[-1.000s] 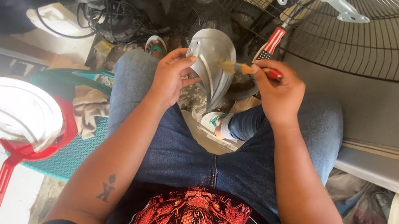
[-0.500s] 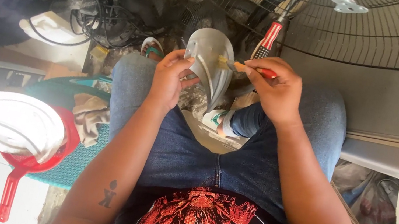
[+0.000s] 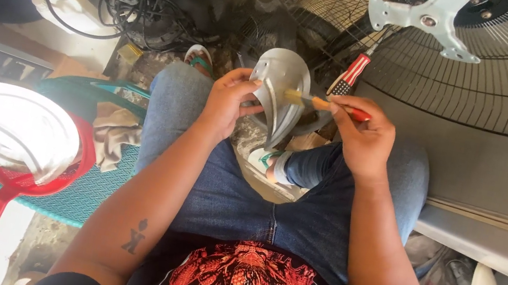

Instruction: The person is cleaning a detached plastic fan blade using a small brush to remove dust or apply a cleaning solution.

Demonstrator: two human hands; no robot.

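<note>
Brushing underway: left hand [image 3: 228,102] grips grey fan blade [image 3: 279,91] edge, right hand [image 3: 360,132] pinches small brush [image 3: 317,102], bristles touching blade; remaining dirt unclear.

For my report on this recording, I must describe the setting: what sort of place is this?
Probably a small fan repair workshop. Wire fan guards lie around, the left hand holds a grey fan blade, and the right hand brushes it with a small brush.

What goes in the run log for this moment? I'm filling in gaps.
left hand: holds grey fan blade | right hand: holds small brush, bristles on blade | seated, blade over lap
</note>
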